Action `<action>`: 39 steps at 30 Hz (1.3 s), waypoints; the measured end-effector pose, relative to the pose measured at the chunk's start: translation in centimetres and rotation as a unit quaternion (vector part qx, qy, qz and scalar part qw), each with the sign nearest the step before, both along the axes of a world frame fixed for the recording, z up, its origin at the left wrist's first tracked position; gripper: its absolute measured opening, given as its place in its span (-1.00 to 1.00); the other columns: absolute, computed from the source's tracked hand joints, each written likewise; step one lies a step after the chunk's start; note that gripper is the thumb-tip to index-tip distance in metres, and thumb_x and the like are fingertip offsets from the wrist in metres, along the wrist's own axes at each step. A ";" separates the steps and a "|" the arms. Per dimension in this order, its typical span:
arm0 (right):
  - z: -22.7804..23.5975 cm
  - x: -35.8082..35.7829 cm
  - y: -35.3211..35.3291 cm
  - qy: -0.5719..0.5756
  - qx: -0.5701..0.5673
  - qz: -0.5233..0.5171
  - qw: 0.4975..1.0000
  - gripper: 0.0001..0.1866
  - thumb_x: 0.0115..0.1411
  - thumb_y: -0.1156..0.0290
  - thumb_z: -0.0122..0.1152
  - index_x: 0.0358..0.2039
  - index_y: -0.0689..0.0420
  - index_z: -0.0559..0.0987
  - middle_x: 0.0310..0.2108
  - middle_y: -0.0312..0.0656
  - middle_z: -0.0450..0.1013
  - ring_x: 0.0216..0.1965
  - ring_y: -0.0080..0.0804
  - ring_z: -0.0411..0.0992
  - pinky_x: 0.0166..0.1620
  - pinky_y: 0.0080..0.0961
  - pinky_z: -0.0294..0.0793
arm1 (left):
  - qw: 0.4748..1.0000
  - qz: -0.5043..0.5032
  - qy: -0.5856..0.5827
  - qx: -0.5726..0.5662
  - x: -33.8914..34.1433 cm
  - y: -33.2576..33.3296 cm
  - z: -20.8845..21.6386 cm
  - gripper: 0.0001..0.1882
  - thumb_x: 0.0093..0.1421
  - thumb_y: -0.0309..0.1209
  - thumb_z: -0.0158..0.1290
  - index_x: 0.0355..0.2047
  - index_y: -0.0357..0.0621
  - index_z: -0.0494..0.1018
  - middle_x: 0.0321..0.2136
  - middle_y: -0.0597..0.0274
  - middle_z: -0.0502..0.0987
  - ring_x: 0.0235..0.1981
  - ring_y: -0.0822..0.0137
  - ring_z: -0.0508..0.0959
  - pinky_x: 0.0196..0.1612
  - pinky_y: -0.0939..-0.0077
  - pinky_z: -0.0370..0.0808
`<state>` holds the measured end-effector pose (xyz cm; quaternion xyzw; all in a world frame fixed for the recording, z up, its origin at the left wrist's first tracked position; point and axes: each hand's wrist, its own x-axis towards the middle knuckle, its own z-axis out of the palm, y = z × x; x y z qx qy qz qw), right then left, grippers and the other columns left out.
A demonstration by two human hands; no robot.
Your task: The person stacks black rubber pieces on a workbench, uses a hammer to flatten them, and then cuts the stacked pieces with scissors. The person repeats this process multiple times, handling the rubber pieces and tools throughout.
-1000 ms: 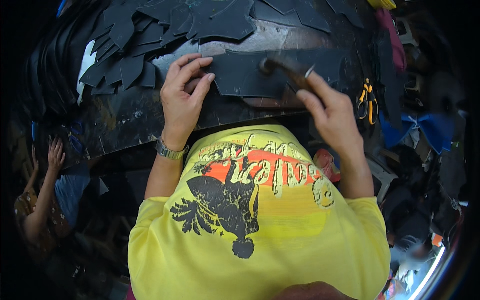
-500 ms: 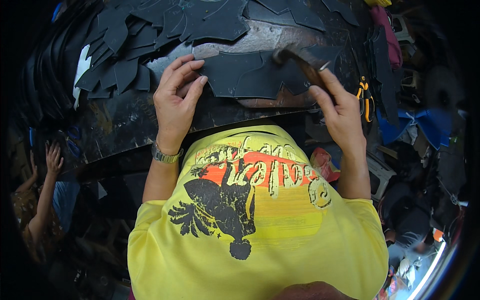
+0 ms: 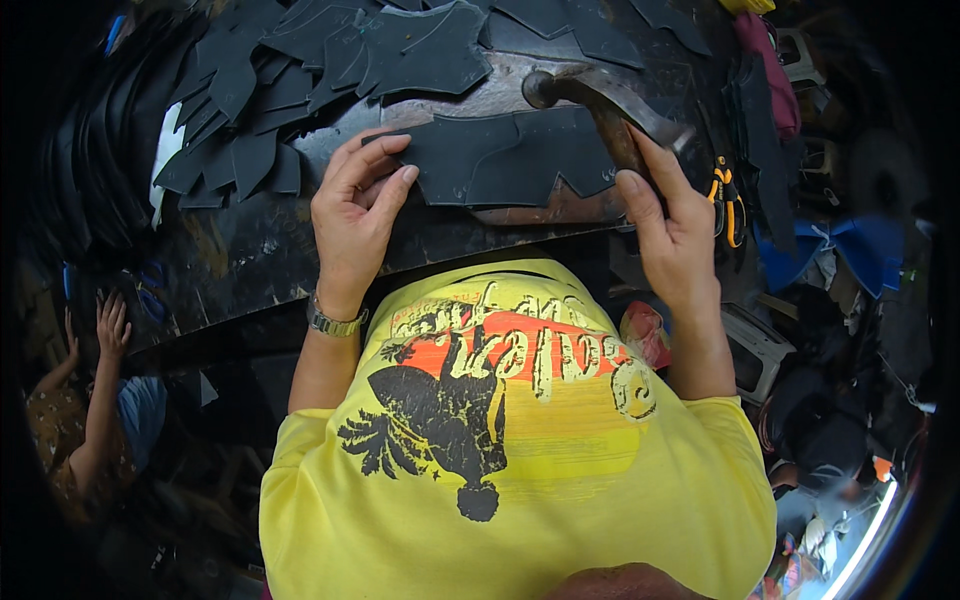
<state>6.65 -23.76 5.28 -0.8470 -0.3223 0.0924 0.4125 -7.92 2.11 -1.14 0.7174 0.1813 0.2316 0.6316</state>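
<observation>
A curved-edged black leather-like piece (image 3: 480, 158) lies along the near edge of the dark worktable, over a flat metal plate (image 3: 545, 213). My left hand (image 3: 352, 225) pinches its left end, the thumb in front and the fingers bent behind. In my right hand (image 3: 672, 228) is a claw hammer (image 3: 592, 95), its handle between thumb and fingers. The round hammer face points left above the far edge of the piece, and I see a gap below it only unclearly. The lower handle is hidden by my right hand.
Loose black cut pieces (image 3: 420, 50) pile up at the far left, beside long stacked black strips (image 3: 100, 150). Orange-handled pliers (image 3: 728, 200) hang near the table's right end. Another person's hand (image 3: 112, 322) is at the left, near blue-handled scissors (image 3: 150, 290).
The hammer head, blurred before, is now sharp and a little further left and up. The black piece and my left hand sit slightly lower in the picture.
</observation>
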 end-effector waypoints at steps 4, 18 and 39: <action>0.1 0.1 1.1 -0.032 -0.080 0.022 0.996 -0.53 0.37 0.34 0.23 0.29 -0.06 0.51 -0.08 0.08 0.63 -0.12 -0.14 0.67 -0.07 -0.40 0.56 | 0.999 -0.012 0.030 0.023 0.3 -0.2 0.3 -0.67 0.25 -0.63 0.25 0.03 -0.29 0.62 -0.22 0.37 0.43 -0.18 0.61 0.54 -0.17 0.77 0.51; 0.0 0.6 -1.9 -0.043 -0.040 -0.081 0.995 -0.55 0.40 0.33 0.21 0.29 0.03 0.50 -0.10 0.13 0.63 -0.13 -0.14 0.67 -0.06 -0.39 0.55 | 0.997 0.040 0.023 0.065 -1.2 1.4 0.2 -0.68 0.26 -0.62 0.25 0.04 -0.28 0.64 -0.27 0.42 0.43 -0.32 0.66 0.43 -0.27 0.79 0.39; -4.0 0.3 -7.8 -0.053 -0.014 -0.213 0.975 -0.56 0.33 0.45 0.31 0.20 0.23 0.55 -0.01 0.06 0.63 -0.02 -0.27 0.63 0.05 -0.44 0.54 | 0.998 0.043 0.019 0.049 -1.3 1.1 -0.2 -0.62 0.24 -0.64 0.26 0.08 -0.25 0.60 -0.13 0.34 0.62 -0.22 0.62 0.48 -0.17 0.73 0.40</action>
